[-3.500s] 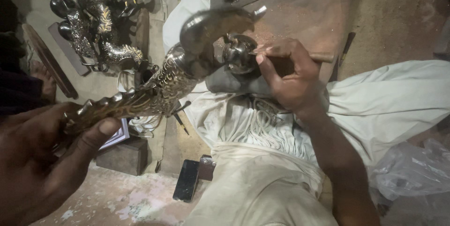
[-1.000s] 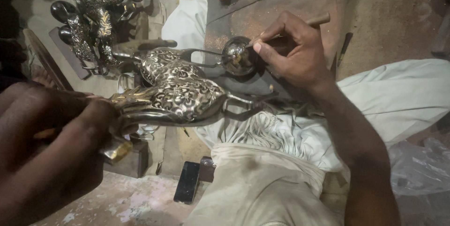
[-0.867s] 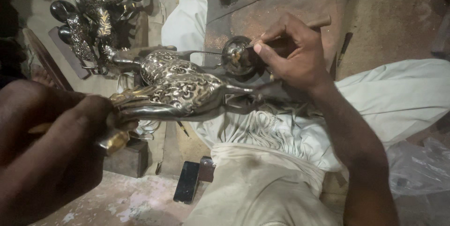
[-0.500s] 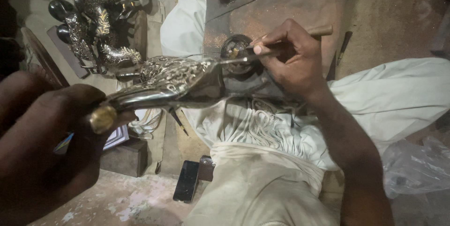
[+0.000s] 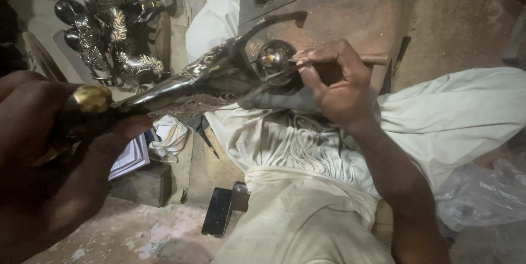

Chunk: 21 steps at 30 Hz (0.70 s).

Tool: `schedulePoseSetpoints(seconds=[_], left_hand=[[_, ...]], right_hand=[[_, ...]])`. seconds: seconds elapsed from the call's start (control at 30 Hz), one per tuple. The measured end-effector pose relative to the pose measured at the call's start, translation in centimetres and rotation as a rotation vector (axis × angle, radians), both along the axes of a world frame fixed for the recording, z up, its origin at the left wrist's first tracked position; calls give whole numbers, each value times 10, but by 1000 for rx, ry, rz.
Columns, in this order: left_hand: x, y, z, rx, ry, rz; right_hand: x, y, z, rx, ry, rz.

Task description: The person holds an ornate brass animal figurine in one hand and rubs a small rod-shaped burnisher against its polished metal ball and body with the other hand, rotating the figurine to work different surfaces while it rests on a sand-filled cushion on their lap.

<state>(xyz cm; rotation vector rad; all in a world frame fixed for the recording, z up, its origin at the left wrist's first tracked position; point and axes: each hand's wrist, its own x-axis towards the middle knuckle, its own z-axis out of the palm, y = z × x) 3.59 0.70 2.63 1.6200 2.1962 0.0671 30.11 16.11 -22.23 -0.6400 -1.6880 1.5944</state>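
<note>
The right hand (image 5: 335,84) pinches a thin wooden-handled tool (image 5: 350,60) between thumb and fingertips, its metal tip laid against a small round metal bowl (image 5: 274,62) just left of the fingers. The left hand (image 5: 52,149), close to the camera and partly blurred, is clenched around the brass-capped end (image 5: 90,98) of a long ornate silver-coloured metal piece (image 5: 203,78), which runs from that fist up and rightward until its far end lies beside the bowl — whether the two touch cannot be told. Beneath both hands lies rumpled white cloth (image 5: 307,149) over the person's lap, and behind the bowl a brown dusty board (image 5: 329,6). Past the left fingers, toward the top left, a heap of similar embossed metalwork (image 5: 112,23) stands well apart. Below the metal piece sit a dark phone (image 5: 218,211) on the floor and an open booklet (image 5: 130,157) on a wooden block — both near the left hand. Clear plastic sheeting (image 5: 482,195) lies right of the forearm.
</note>
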Motion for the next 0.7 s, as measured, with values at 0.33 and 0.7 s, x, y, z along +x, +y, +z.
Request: schedulePoseSetpoints(seconds=[0.33, 0.7], left_hand=[[-2, -1, -8, -24, -81, 165], [-8, 8, -14, -86, 23, 229]], right_hand=[[-5, -19, -9, 69, 19, -138], [-5, -38, -9, 196, -8, -170]])
